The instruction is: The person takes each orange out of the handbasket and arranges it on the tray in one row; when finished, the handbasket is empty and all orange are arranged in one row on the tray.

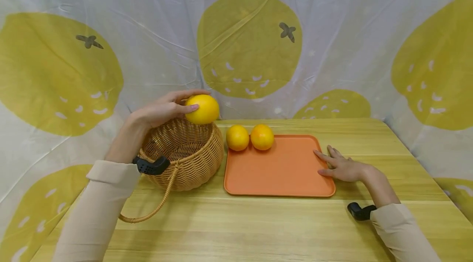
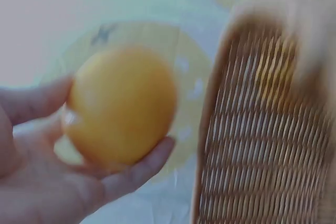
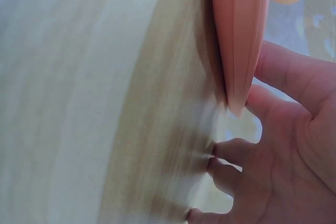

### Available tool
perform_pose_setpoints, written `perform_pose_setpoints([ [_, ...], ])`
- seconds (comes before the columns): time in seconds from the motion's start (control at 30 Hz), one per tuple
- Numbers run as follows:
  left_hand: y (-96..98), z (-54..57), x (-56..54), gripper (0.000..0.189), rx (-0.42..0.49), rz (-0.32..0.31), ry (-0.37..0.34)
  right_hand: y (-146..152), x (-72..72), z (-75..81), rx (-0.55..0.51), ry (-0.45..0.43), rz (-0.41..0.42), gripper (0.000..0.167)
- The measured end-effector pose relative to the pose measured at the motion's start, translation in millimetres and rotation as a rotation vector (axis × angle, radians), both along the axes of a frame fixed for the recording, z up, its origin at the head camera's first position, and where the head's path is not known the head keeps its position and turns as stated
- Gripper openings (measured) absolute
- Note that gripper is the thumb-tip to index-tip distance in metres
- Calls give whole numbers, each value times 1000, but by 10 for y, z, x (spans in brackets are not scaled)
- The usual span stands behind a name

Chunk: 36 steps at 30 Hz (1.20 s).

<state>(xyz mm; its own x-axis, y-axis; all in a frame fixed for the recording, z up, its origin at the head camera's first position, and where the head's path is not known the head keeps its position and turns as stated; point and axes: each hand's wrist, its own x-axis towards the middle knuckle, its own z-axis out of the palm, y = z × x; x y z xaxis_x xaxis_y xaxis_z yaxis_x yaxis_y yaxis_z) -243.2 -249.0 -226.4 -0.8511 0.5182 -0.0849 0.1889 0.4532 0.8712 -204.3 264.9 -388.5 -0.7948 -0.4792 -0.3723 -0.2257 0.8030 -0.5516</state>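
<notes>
My left hand (image 1: 162,110) grips an orange (image 1: 202,109) just above the rim of the round wicker basket (image 1: 207,159). In the left wrist view the thumb and fingers (image 2: 139,171) curl around the orange (image 2: 123,103), with the basket wall (image 2: 252,145) beside it. Spread fingers of my right hand (image 1: 347,168) touch the right edge of the orange-coloured tray (image 1: 281,171). The right wrist view has the thumb and a finger at the tray's rim (image 3: 241,51), the other fingertips (image 3: 210,163) on the table.
Two more oranges, a left one (image 1: 237,138) and a right one (image 1: 262,137), sit at the tray's back left corner. The basket's handle (image 1: 148,216) hangs down toward the front of the wooden table (image 1: 258,229). A fruit-printed cloth (image 1: 159,48) hangs behind.
</notes>
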Motion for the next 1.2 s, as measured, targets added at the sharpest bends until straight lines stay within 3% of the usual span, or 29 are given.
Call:
perform_pose_setpoints([
  [0.13,268,1,92,52,175,91,-55,1,-5,-7,-12,-7,-5,85],
  [0.27,511,-19,172,53,261,123,-76,4,-10,-10,-17,-11,-7,86],
  [0.53,1021,-161,442,51,190,141,-58,53,-37,-64,-29,-10,-13,91],
  [0.7,1280,-320,575,50,192,148,-60,14,-26,-12,-21,-14,-4,87],
  [0.9,1608,-543,700,52,210,172,-44,49,-57,-64,-51,-16,3,88],
  [1.07,1835,-740,771,58,182,207,-3,102,-104,-140,-35,-3,8,89],
  [1.2,1981,-885,746,55,174,238,0,75,-79,-93,-14,-7,1,89],
])
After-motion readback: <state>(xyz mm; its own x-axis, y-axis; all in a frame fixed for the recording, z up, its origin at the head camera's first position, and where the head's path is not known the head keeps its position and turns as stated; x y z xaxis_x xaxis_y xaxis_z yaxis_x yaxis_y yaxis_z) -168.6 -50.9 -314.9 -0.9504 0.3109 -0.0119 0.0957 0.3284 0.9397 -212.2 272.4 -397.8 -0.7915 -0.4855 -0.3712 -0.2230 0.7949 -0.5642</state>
